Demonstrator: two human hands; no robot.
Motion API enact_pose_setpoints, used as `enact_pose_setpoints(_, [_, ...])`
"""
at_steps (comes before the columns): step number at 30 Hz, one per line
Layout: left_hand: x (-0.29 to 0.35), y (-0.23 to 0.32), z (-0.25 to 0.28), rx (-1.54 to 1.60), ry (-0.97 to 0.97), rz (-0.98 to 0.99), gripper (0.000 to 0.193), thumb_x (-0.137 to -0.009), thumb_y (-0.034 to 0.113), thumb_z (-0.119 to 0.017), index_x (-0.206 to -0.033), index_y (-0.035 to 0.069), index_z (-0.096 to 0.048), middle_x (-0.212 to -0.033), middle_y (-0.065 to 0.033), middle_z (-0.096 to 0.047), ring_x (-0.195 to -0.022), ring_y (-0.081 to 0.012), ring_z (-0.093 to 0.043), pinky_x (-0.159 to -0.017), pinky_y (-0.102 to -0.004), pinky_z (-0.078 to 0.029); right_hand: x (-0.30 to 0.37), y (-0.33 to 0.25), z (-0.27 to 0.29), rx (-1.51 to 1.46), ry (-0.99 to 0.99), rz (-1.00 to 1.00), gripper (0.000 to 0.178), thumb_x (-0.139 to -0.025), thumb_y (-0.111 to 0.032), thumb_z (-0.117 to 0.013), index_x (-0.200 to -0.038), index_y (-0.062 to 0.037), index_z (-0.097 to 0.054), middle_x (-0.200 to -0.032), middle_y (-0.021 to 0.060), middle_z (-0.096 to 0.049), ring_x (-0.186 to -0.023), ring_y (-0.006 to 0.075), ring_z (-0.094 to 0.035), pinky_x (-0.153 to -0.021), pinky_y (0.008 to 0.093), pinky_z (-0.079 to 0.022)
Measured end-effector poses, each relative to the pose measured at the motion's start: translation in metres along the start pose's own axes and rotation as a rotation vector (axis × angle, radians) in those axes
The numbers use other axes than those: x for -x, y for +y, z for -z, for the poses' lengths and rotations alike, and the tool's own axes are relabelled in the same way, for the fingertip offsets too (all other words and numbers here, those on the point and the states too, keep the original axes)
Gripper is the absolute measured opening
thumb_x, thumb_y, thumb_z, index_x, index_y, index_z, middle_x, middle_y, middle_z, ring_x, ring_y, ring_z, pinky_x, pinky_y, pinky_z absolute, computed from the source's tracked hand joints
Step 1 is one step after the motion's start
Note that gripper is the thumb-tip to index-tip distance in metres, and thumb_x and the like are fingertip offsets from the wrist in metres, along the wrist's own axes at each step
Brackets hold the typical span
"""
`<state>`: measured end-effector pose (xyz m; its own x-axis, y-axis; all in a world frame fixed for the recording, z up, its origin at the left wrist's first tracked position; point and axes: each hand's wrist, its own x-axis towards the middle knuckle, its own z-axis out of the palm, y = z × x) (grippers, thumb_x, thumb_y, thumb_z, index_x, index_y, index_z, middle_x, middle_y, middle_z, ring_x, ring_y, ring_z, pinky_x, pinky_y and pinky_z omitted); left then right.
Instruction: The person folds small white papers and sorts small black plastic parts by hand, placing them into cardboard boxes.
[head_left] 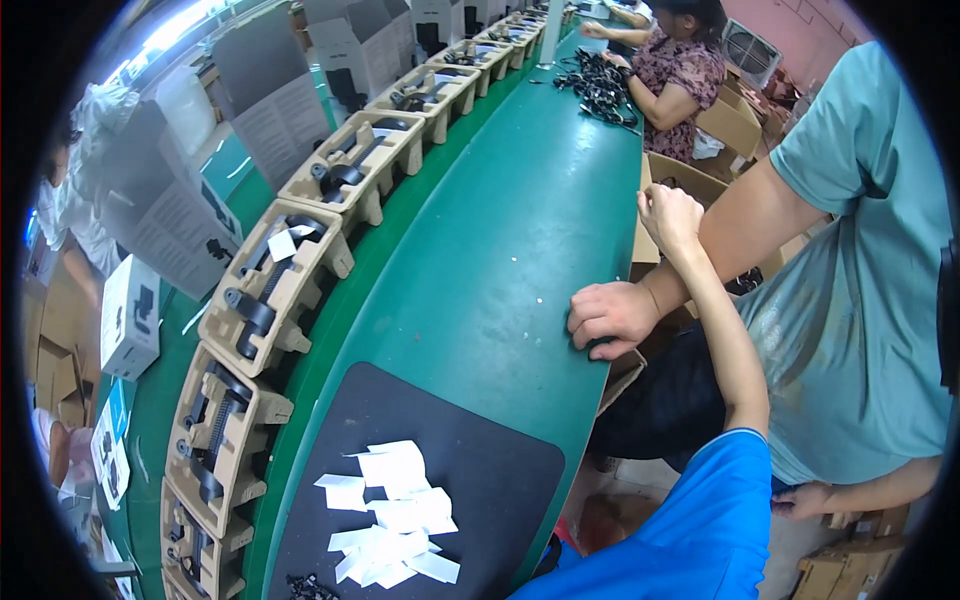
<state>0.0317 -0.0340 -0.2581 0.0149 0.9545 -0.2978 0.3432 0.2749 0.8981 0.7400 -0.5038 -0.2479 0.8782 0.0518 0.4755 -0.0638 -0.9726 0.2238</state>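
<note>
My right hand (672,216), at the end of a bare forearm and blue sleeve, is raised over an open carton (648,172) beyond the table's right edge. Its fingers are curled in, and whatever they may hold is hidden. My forearm crosses in front of the arm of a person in a teal shirt. That person's hand (612,313) rests on the green table (480,260), closed over something small and dark. White paper slips (395,520) lie in a loose pile on a black mat (500,460) in front of me. My left hand is out of view.
Brown molded trays (262,345) with black parts line the green strip on the left. Grey printed cartons (262,100) and a white box (130,318) stand beyond them. A heap of black parts (595,88) lies ahead, beside another person (685,75). Small black pieces (310,588) sit at the mat's near corner.
</note>
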Motion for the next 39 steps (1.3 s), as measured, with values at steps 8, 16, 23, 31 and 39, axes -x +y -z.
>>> enact_pose_setpoints(8, [-0.017, -0.006, 0.018, 0.053, 0.083, -0.023, 0.055, -0.085, 0.020, -0.061, -0.133, 0.002, -0.042, -0.124, -0.0214, -0.052, -0.103, -0.0352, -0.058, -0.078, -0.0460, -0.055, 0.005, -0.019, 0.008, -0.530, -0.185, -0.201, 0.028, -0.088, -0.034, -0.057, -0.093, -0.0103, -0.072, -0.069, 0.0094, -0.069, -0.058, 0.0238, -0.067, -0.064, 0.0362, -0.053])
enact_pose_setpoints(16, [-0.026, -0.027, 0.052, 0.074, 0.159, 0.045, 0.054, -0.086, 0.021, -0.060, -0.133, 0.003, -0.043, -0.124, -0.0211, -0.052, -0.103, -0.0348, -0.058, -0.079, -0.0455, -0.054, -0.023, -0.056, 0.003, -1.169, -0.406, -0.328, 0.032, -0.093, -0.030, -0.054, -0.115, -0.0102, -0.065, -0.085, 0.0020, -0.072, -0.061, 0.0080, -0.065, -0.053, 0.0207, -0.047])
enact_pose_setpoints(23, [-0.041, -0.033, 0.063, 0.091, 0.198, 0.043, 0.052, -0.086, 0.022, -0.060, -0.132, 0.003, -0.043, -0.124, -0.0208, -0.052, -0.104, -0.0344, -0.058, -0.080, -0.0450, -0.054, -0.058, -0.148, 0.056, -1.712, -0.415, -0.255, 0.031, -0.094, -0.027, -0.053, -0.119, -0.0106, -0.062, -0.095, 0.0018, -0.069, -0.071, 0.0064, -0.063, -0.055, 0.0208, -0.047])
enact_pose_setpoints(31, [0.004, -0.056, 0.111, 0.144, 0.417, 0.060, 0.051, -0.087, 0.023, -0.060, -0.132, 0.004, -0.044, -0.124, -0.0205, -0.052, -0.104, -0.0339, -0.057, -0.081, -0.0445, -0.054, -0.052, -0.256, 0.107, -1.547, -0.380, 0.163, 0.029, -0.089, -0.027, -0.061, -0.108, -0.0063, -0.068, -0.086, 0.0017, -0.070, -0.068, 0.0083, -0.064, -0.054, 0.0221, -0.049])
enact_pose_setpoints(39, [0.027, -0.088, 0.136, 0.217, 0.583, 0.088, 0.050, -0.088, 0.024, -0.059, -0.131, 0.004, -0.045, -0.124, -0.0203, -0.052, -0.105, -0.0334, -0.057, -0.082, -0.0440, -0.053, -0.048, -0.406, 0.138, -0.561, 0.036, 0.707, 0.045, -0.067, -0.045, -0.077, -0.089, -0.0069, -0.070, -0.094, 0.0128, -0.068, -0.094, 0.0281, -0.065, -0.077, 0.0405, -0.054])
